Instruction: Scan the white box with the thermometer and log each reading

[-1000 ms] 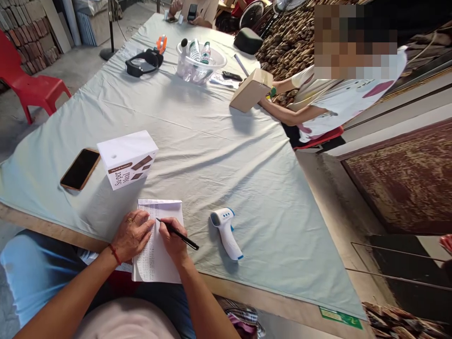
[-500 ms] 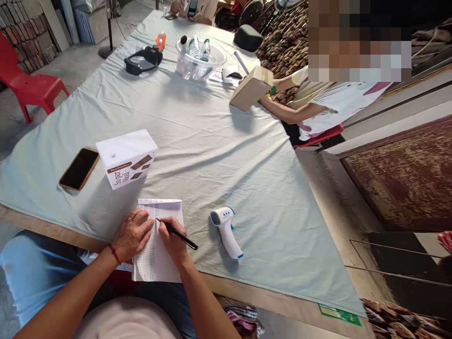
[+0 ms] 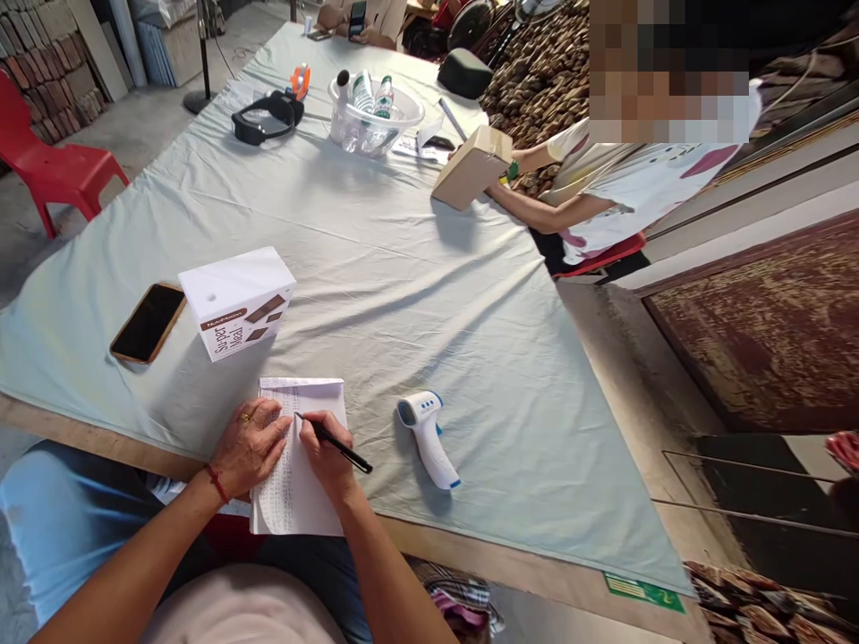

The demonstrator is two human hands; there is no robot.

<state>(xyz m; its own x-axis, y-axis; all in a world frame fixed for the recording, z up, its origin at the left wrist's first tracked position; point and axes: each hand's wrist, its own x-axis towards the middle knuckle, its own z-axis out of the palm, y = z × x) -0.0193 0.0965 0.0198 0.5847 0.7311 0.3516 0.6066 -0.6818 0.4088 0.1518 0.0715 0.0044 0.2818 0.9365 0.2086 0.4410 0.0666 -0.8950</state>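
A black pen (image 3: 344,451) is pinched in my right hand (image 3: 326,452), its tip on the page of a white notepad (image 3: 315,501). Rows of small handwriting run down the pad's left part. My left hand (image 3: 251,443) lies flat on the pad's left edge, fingers stretched out, with a ring and a red bracelet. Right of the pad rests a white and blue infrared thermometer (image 3: 428,438). Beyond my left hand stands a white box (image 3: 238,300) with brown printing, and a phone (image 3: 148,322) lies face up left of it.
A plastic basket (image 3: 412,116) of bottles and a black headset (image 3: 265,121) stand at the far side. At the right a person holds a cardboard box (image 3: 473,167) on the table; another person's hands hold a phone (image 3: 358,20) at the far end. A red chair (image 3: 73,170) is at left.
My hands, the pen and the pad keep nearly the same place. The view has shifted slightly. The person at the far end now holds the phone more upright.
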